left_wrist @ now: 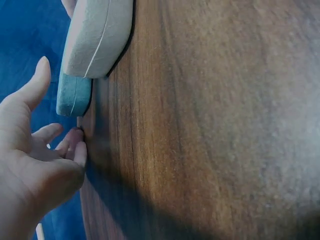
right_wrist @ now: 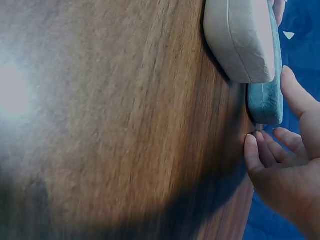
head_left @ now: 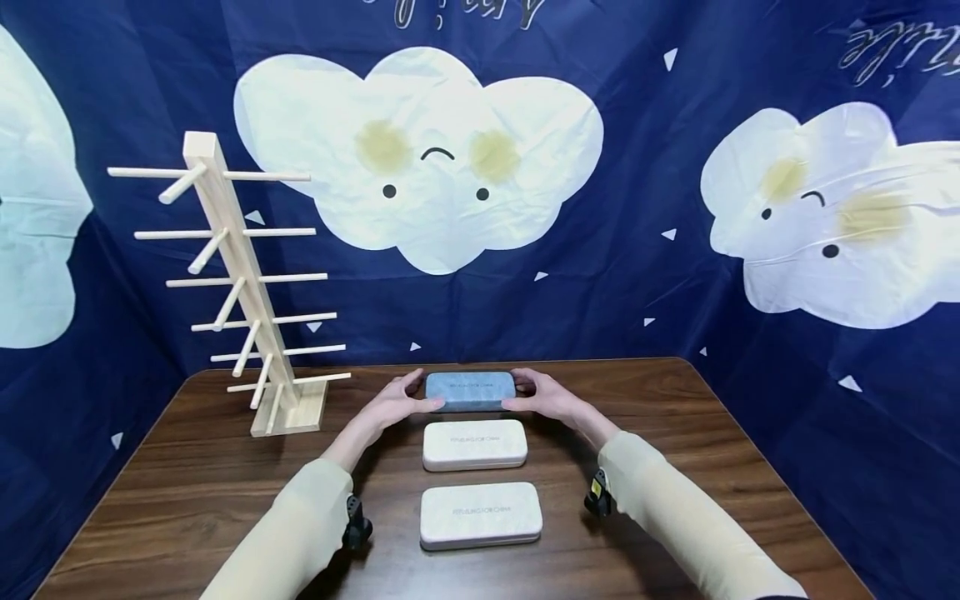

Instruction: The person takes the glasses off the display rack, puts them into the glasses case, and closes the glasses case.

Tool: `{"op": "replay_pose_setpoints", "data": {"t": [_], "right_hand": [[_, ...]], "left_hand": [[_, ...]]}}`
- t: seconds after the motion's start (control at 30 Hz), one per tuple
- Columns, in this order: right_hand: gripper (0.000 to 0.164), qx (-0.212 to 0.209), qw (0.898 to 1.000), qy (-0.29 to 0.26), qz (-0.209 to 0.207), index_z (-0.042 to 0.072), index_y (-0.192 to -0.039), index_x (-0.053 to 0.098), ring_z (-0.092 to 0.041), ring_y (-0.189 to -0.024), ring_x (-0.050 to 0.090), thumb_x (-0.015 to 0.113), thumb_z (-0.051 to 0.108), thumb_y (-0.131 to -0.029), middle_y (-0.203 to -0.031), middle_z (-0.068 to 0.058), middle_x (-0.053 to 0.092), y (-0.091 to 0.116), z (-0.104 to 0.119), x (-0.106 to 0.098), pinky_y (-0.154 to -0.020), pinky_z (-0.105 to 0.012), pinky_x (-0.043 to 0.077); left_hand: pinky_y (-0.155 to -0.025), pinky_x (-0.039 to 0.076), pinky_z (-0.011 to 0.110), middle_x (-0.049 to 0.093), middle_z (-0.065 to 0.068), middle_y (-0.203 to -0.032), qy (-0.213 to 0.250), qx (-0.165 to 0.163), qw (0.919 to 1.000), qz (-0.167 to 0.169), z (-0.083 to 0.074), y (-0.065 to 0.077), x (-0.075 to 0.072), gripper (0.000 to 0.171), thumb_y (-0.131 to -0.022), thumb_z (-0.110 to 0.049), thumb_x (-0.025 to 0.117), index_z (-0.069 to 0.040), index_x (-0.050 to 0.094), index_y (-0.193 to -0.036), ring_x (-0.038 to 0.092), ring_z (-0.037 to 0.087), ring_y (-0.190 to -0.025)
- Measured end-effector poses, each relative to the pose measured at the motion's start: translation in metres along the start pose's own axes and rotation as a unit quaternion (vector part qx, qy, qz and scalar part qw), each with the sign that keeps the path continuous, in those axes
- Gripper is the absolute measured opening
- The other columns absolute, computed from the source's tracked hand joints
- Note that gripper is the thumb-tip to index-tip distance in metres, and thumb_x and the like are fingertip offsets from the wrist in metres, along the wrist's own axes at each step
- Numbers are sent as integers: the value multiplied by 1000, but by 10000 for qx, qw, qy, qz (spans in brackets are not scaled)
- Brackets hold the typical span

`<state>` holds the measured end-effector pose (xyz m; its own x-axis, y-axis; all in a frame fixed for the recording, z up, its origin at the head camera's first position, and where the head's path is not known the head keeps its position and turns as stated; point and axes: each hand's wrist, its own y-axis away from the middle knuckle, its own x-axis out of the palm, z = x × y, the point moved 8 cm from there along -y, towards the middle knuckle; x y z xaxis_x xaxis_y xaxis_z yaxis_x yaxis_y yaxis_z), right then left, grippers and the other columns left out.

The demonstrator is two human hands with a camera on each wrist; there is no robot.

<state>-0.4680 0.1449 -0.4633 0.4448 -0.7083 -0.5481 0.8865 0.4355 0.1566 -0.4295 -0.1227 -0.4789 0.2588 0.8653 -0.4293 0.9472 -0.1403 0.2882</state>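
Three glasses cases lie one behind another on the table. The blue glasses case (head_left: 470, 392) is farthest back, with a white glasses case (head_left: 475, 444) in the middle and another white glasses case (head_left: 481, 516) nearest. My left hand (head_left: 393, 402) is at the blue case's left end, and my right hand (head_left: 546, 395) is at its right end. In the head view both thumbs overlap its front corners. Both wrist views show the fingers spread, with a gap between them and the blue case (left_wrist: 75, 95); the thumbs are raised. Whether either thumb touches it I cannot tell.
A wooden rack (head_left: 243, 258) with several pegs stands at the table's back left, beyond my left hand. The brown wooden table (head_left: 660, 500) ends just behind the blue case. A dark blue curtain (head_left: 637, 317) with white clouds hangs behind.
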Motion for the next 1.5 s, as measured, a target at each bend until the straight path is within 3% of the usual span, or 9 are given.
{"op": "replay_pose_setpoints", "data": {"t": [0.23, 0.4, 0.77, 1.0, 1.33, 1.5], "right_hand": [[77, -240, 9997, 1, 71, 0, -156, 37, -39, -145, 44, 76, 25, -94, -155, -23, 47, 3, 5, 2, -122, -52, 35], [78, -84, 9999, -85, 91, 3, -158, 34, -38, -149, 41, 73, 30, -96, -160, -21, 43, 9, -1, 1, -124, -51, 33], [83, 116, 9999, 38, 48, 8, -162, 29, -34, -152, 38, 68, 45, -98, -166, -14, 36, 23, -12, -7, -124, -52, 33], [83, -10, 10000, 4, 20, 7, -161, 30, -36, -151, 39, 68, 45, -98, -165, -14, 38, 25, -12, -8, -122, -52, 35], [80, -107, 9999, -34, -98, 6, -161, 31, -38, -148, 43, 65, 45, -100, -163, -18, 40, 36, -1, -13, -121, -53, 37], [78, -154, 9994, 215, -202, 8, -160, 32, -39, -147, 45, 62, 48, -100, -159, -21, 44, 42, 3, -17, -120, -54, 38]], "left_hand": [[-128, 21, 56, 20, 20, -171, 68, 162, 9997, 150, 0, 4, -2, 99, -95, -54, 68, -15, 13, -166, 17, 39, -159], [-128, 19, 58, 14, 18, -173, 8, 350, 9990, 289, -1, 10, 4, 99, -97, -57, 63, -15, 7, -167, 16, 38, -160], [-126, 22, 61, 11, 17, -173, -267, 703, 9971, 64, -4, 34, 5, 94, -97, -64, 57, -22, 11, -167, 22, 40, -158], [-125, 24, 61, 18, 21, -170, -654, 944, 9934, 19, -9, 48, -2, 94, -98, -64, 56, -16, 14, -166, 26, 42, -156], [-124, 23, 65, 22, 21, -169, -1396, 1624, 9762, -342, -23, 69, -15, 89, -99, -58, 58, -13, 20, -165, 22, 41, -157], [-121, 28, 67, 26, 21, -168, -1821, 1973, 9615, -580, -30, 82, -19, 85, -99, -56, 60, -14, 24, -164, 27, 43, -155]]}}
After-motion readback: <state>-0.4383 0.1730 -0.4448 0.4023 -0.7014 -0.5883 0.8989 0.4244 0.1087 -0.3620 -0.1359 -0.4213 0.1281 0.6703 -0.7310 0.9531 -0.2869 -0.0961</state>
